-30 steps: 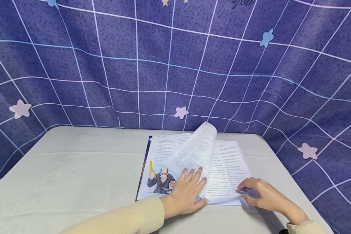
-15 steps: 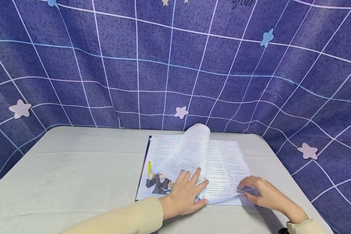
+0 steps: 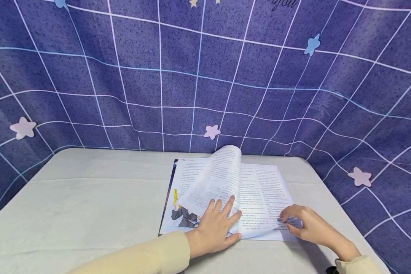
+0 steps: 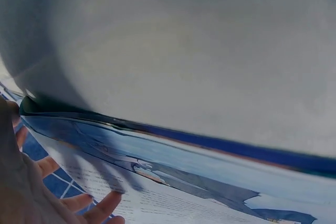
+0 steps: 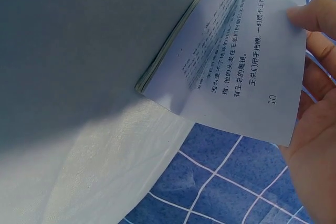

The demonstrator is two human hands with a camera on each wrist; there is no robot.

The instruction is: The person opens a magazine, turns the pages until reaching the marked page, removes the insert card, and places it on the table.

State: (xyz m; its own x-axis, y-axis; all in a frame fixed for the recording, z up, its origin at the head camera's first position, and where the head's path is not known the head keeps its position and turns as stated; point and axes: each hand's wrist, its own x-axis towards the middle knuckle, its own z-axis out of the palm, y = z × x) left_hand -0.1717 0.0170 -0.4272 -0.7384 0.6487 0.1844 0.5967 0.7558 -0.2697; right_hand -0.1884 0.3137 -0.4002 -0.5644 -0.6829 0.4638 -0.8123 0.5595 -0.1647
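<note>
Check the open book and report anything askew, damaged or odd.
One curled leaf stands out: it bends over the cartoon figure on the left page instead of lying flat. Another page, pinched by the right hand, is raised. No tear or spill shows.

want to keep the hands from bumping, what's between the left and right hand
In the head view, only the lower part of a printed page of the open book lies between the left hand and the right hand.

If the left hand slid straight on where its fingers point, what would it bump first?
Probably the curled page. The left hand points at it and seems to be touching it, though depth is hard to judge.
</note>
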